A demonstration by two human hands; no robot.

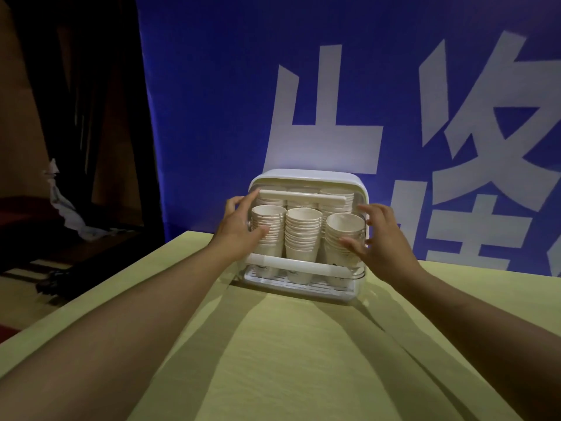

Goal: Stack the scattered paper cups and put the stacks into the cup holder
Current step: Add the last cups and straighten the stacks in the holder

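A white cup holder (306,177) with a clear front cover stands at the far edge of the table. Inside it are stacks of white paper cups (303,235), three in front and more behind. My left hand (239,226) rests on the holder's left side, fingers spread over the clear cover. My right hand (379,238) touches the right side of the cover, fingers apart. Both hands press on the cover; neither holds a cup. A white handle bar (297,262) crosses the lower front.
The table carries a pale yellow-green cloth (288,360). A blue banner (364,101) with large white characters hangs right behind the holder. Dark furniture and a crumpled white sheet (63,205) lie beyond the table's left edge.
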